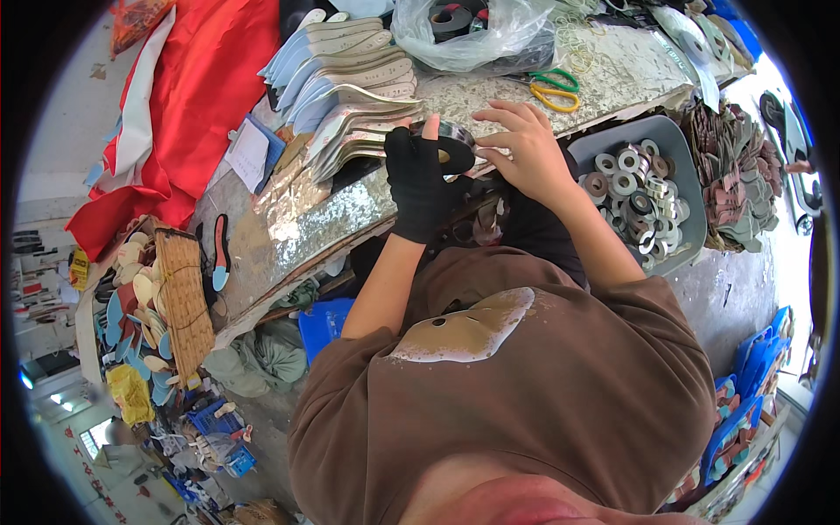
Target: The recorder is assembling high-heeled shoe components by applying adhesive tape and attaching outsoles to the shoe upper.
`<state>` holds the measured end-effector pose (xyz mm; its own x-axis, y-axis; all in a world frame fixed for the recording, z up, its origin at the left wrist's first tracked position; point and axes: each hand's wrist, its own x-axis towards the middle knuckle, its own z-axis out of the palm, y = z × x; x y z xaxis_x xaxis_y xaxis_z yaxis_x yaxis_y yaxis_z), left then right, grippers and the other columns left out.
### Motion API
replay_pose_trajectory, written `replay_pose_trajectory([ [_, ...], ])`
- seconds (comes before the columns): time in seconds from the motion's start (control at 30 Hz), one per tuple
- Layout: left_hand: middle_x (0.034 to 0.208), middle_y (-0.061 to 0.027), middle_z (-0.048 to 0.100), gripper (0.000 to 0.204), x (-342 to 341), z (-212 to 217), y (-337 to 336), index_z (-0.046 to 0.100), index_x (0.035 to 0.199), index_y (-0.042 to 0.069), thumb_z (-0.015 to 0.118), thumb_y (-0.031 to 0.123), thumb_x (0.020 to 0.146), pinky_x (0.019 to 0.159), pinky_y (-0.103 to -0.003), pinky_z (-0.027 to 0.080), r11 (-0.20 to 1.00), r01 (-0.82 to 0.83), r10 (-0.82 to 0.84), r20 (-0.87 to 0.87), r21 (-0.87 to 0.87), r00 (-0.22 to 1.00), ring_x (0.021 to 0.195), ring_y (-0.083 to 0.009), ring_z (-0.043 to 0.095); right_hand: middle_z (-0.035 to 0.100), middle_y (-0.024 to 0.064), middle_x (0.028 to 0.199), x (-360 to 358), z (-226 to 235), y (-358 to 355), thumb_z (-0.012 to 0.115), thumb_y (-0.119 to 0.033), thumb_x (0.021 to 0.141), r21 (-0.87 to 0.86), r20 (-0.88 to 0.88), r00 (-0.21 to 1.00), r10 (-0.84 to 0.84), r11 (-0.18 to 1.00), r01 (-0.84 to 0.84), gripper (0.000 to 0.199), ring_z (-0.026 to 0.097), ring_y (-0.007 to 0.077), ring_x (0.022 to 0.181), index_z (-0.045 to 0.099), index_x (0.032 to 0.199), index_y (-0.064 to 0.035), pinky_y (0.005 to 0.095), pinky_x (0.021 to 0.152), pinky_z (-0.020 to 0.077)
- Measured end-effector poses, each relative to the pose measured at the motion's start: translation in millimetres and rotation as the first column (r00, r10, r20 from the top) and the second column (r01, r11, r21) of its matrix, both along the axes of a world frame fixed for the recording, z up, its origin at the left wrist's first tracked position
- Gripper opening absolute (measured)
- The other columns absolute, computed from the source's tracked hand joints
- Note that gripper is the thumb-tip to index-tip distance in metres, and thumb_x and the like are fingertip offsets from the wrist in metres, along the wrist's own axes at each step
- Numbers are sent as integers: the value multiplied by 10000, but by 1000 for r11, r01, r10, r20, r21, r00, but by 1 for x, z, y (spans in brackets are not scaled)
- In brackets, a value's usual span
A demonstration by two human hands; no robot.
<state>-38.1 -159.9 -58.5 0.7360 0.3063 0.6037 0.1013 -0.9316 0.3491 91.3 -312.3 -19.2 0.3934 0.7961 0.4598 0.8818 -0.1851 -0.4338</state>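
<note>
Black tape roll [458,159] is sitting at the near edge of the cluttered surface [328,217], in front of the person's chest and just beside the near end of a fanned stack of insoles [350,92]. The left hand [415,179], wearing a black glove with at least one bare fingertip showing, is grasping the roll from its left side. The right hand [523,149], which is bare, is reaching in from the other side with its fingers spread and loosely bent, holding nothing in its palm; its thumb and fingertips are hovering at the roll's right edge, and I cannot tell whether they are touching it.

Beyond the right hand, scissors [555,91] with one green and one yellow handle are lying on the surface, and a clear plastic bag [468,44] with dark rolls inside is resting behind the insoles. To the person's right, a grey bin [692,179] is holding many small rolls [641,205]. On the left, a red sheet [206,96] is draping down, a paper [248,154] is lying on a blue piece, and a wicker basket [186,302] is standing beside loose insole shapes.
</note>
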Motion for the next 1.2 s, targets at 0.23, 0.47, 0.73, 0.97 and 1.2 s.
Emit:
replay_pose_trajectory([
  [0.23,1238,-240,422,883,8,3,-4,448,1350,103,834,255,572,908,-529,395,987,10,-8,-14,162,1000,1127,-424,445,591,-10,1246,-9,-16,5,690,-105,767,-30,67,991,-112,993,114,45,417,268,1333,727,792,-99,539,1104,274],
  [0.47,1237,-234,419,863,9,-3,-9,456,1346,114,828,245,579,897,-522,392,981,9,-8,-9,193,1000,1109,-412,447,595,14,1177,-6,-22,4,700,-118,723,35,63,990,-130,991,128,44,481,264,1222,706,747,-82,478,1062,324],
  [0.73,1246,-252,412,941,5,2,-2,412,1373,101,858,261,560,924,-515,385,999,19,-17,-34,51,999,1134,-436,431,595,29,1202,2,-24,-1,723,-124,750,146,-56,997,-44,988,52,53,491,266,1212,729,792,-93,424,1046,331],
  [0.97,1285,-251,399,934,6,-1,-5,415,1379,116,853,267,568,949,-524,369,996,23,-17,-75,83,997,1154,-432,419,600,23,1186,0,-28,-1,733,-148,742,114,-28,997,-69,991,72,64,486,263,1219,742,789,-105,446,1070,297],
  [1.2,1286,-239,410,900,5,-13,-1,425,1414,152,812,294,613,950,-534,361,982,101,-82,-123,161,989,1149,-441,425,593,48,1220,-1,-42,-6,745,-120,700,33,-118,993,-26,999,30,77,468,302,1243,730,770,-92,481,1039,332],
])
